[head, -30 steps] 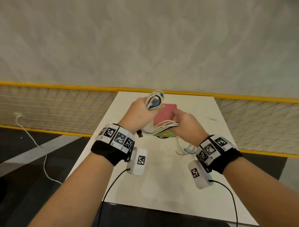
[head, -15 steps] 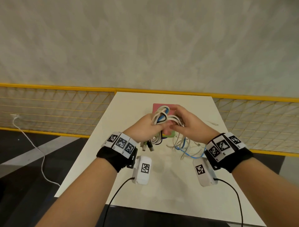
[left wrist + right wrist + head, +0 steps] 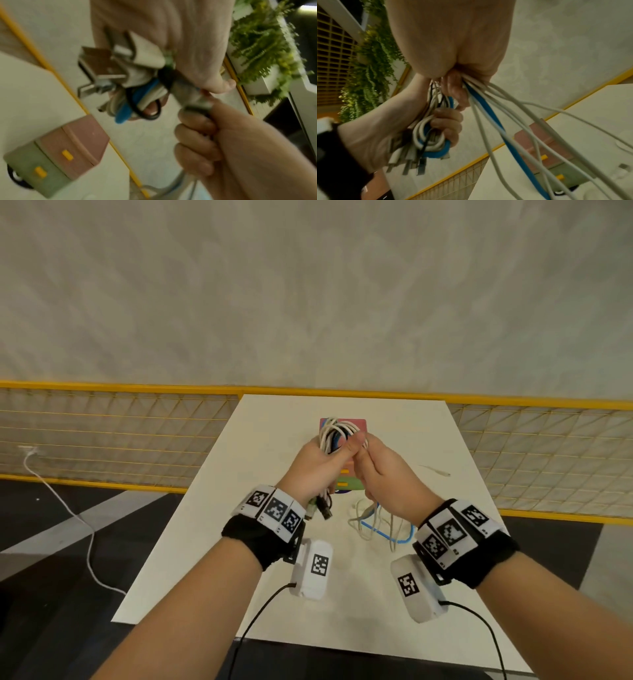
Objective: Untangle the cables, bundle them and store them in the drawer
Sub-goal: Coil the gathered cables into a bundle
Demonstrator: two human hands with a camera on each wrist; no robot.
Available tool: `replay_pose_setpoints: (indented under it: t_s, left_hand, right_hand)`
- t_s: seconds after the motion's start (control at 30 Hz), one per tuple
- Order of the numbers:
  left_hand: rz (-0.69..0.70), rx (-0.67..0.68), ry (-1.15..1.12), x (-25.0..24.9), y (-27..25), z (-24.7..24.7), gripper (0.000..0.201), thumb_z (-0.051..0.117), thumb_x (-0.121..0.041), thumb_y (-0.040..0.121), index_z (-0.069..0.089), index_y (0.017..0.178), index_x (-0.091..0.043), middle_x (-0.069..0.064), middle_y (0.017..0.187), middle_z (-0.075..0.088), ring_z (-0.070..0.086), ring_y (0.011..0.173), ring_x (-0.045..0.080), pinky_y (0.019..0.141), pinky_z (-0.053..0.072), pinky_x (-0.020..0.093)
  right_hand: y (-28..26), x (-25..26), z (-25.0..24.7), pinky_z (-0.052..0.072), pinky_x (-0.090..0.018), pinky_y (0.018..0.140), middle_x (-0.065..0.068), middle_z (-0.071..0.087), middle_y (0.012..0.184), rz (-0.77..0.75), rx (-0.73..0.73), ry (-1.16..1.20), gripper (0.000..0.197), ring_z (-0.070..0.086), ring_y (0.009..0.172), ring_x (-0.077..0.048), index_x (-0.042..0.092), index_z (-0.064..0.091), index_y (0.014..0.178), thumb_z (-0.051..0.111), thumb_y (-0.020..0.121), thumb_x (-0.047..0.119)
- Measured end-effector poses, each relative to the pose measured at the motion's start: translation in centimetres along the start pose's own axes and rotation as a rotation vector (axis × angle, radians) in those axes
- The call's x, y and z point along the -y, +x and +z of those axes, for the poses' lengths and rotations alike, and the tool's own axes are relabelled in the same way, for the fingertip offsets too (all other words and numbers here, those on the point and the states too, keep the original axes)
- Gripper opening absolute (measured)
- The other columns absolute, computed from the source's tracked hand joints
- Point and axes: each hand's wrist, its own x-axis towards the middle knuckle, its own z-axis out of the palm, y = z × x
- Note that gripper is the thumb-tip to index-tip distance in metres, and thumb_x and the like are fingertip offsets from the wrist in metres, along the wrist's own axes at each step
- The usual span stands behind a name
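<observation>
My left hand [image 3: 317, 463] grips a coiled bundle of white, blue and black cables [image 3: 334, 434] [image 3: 430, 136] above the white table [image 3: 260, 446]. USB plugs [image 3: 320, 510] [image 3: 96, 65] hang from the bottom of that fist. My right hand [image 3: 378, 470] [image 3: 197, 136] sits close against the left and holds the loose strands [image 3: 489, 111] of the same cables. Those strands trail down to a slack heap [image 3: 380, 525] on the table. Behind the hands stands a small drawer box [image 3: 346, 474] [image 3: 56, 155] with pink and green fronts and yellow handles, both drawers closed.
A stray small cable [image 3: 435, 470] lies on the table at the right. A yellow-framed mesh fence [image 3: 113, 433] runs behind the table. A white cord [image 3: 61, 508] trails over the dark floor at the left. Green plants [image 3: 260, 40] hang on a wall.
Both hands rose and closed together, the left fist tightening round the coil with its loops now standing above the thumb. The right hand drew the loose strands up toward the coil.
</observation>
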Motion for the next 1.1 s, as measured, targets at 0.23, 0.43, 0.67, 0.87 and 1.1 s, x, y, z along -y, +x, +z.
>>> replay_pose_setpoints:
  t_s: [0.23, 0.43, 0.67, 0.87, 1.1]
  left_hand:
    - [-0.138, 0.076, -0.171, -0.5, -0.3, 0.5, 0.047, 0.066, -0.059, 0.079, 0.063, 0.072, -0.013, 0.001, 0.054, 0.059, 0.058, 0.051, 0.018, 0.051, 0.047, 0.025]
    - [-0.056, -0.174, -0.149, -0.1, 0.2, 0.7, 0.037, 0.056, -0.042, 0.092, 0.067, 0.074, -0.012, 0.002, 0.071, 0.068, 0.067, 0.07, 0.015, 0.065, 0.052, 0.024]
    - [0.027, -0.327, -0.467, -1.1, 0.9, -0.6, 0.043, 0.052, -0.019, 0.097, 0.067, 0.057, -0.017, 0.003, 0.06, 0.068, 0.066, 0.068, 0.03, 0.07, 0.056, 0.042]
    - [0.123, -0.215, -0.933, -2.8, 1.5, -3.9, 0.027, 0.058, -0.026, 0.096, 0.048, 0.073, -0.018, -0.007, 0.047, 0.032, 0.033, 0.038, 0.008, 0.051, 0.046, 0.026]
    - [0.105, 0.125, -0.398, -1.6, 0.5, -6.0, 0.027, 0.063, -0.026, 0.093, 0.051, 0.073, -0.013, -0.005, 0.047, 0.028, 0.026, 0.034, 0.011, 0.042, 0.038, 0.023]
  right_hand:
    - [0.2, 0.7, 0.3, 0.041, -0.031, 0.057, -0.006, 0.055, 0.069, -0.115, 0.12, -0.114, 0.012, 0.053, 0.06, -0.012, 0.007, 0.049, 0.089, 0.038, 0.094, 0.005]
    - [-0.1, 0.5, 1.0, 0.05, -0.03, 0.067, -0.005, 0.063, 0.091, -0.126, 0.05, 0.054, 0.028, 0.061, 0.077, -0.014, 0.021, 0.048, 0.109, 0.053, 0.087, 0.005]
    - [-1.3, -0.8, 2.2, 0.041, -0.03, 0.055, -0.009, 0.053, 0.071, -0.153, -0.065, 0.204, 0.033, 0.049, 0.056, -0.02, 0.023, 0.028, 0.115, 0.051, 0.094, 0.011]
    - [-1.9, -4.6, 2.8, 0.036, -0.017, 0.063, 0.012, 0.051, 0.073, 0.031, 0.21, -0.103, 0.01, 0.048, 0.06, 0.001, 0.025, 0.052, 0.091, 0.045, 0.098, 0.023]
    - [1.2, -4.9, 0.5, 0.043, -0.035, 0.072, -0.008, 0.065, 0.087, 0.072, 0.16, -0.303, 0.014, 0.06, 0.081, -0.024, 0.011, 0.06, 0.094, 0.045, 0.093, 0.008]
